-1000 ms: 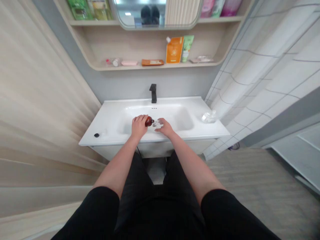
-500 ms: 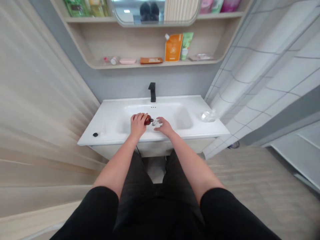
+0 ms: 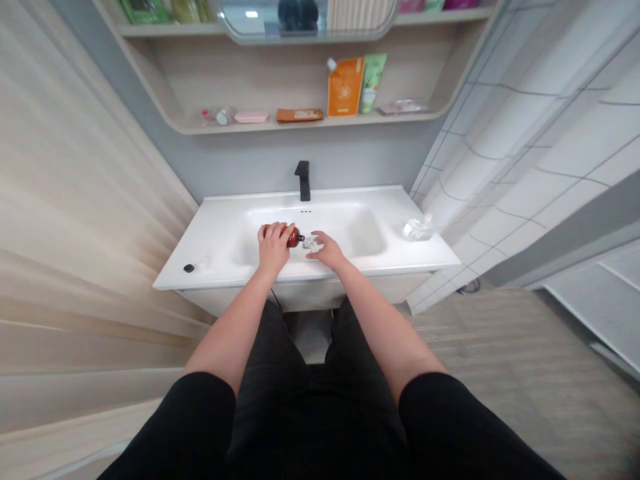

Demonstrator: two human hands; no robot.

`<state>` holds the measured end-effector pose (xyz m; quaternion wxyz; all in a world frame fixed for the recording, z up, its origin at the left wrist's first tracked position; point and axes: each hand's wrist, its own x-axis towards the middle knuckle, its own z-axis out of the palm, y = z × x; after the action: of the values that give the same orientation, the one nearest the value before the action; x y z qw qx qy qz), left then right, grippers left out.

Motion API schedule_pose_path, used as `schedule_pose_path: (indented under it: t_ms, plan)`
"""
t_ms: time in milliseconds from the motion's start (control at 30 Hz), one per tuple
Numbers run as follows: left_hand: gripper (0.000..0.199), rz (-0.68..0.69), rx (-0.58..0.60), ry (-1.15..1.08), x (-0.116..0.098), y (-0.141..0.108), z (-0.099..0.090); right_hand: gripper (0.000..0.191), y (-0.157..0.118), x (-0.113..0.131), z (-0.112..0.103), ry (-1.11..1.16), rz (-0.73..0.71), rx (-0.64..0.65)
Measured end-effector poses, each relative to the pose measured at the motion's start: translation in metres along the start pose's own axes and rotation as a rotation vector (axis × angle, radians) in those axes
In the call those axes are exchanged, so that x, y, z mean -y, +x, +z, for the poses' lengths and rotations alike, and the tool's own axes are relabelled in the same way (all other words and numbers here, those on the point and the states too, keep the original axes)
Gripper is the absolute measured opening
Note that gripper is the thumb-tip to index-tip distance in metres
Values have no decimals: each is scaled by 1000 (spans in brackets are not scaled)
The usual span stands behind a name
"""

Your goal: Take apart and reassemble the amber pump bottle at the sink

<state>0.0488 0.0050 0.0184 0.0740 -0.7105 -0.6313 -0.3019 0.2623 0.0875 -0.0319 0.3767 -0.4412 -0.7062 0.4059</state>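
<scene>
My left hand [image 3: 273, 245] is wrapped round an amber-brown bottle [image 3: 293, 237], which is tipped on its side with its dark neck facing right. My right hand [image 3: 326, 251] curves around a small clear container [image 3: 311, 244], close to the bottle's mouth. The container's see-through walls make its exact kind hard to tell. Both hands are over the front of the white sink basin [image 3: 366, 233]. A black cap [image 3: 189, 268] lies on the left end of the counter.
The black faucet [image 3: 303, 180] stands behind the basin. Clear crumpled-looking plastic [image 3: 419, 228] rests on the counter's right side. Above hangs a shelf [image 3: 240, 128] with an orange pouch [image 3: 346, 87], a green tube [image 3: 372, 83] and a brown packet [image 3: 300, 115]. A curtain [image 3: 75, 200] hangs at left.
The bottle is tipped slightly further and shows more of its length under my left hand. My right hand stays around the clear container. The whole view has shifted a little.
</scene>
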Motion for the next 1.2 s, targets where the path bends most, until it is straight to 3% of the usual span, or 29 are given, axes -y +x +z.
schedule_pose_path:
  t_ms: [833,1200]
  plan:
    - [68,34,-45,-7,3,0,2,96,2,-1,0,-40,-4,16]
    - [60,108,-104,132,8,-1,8,95,2,-2,1,-62,-14,16]
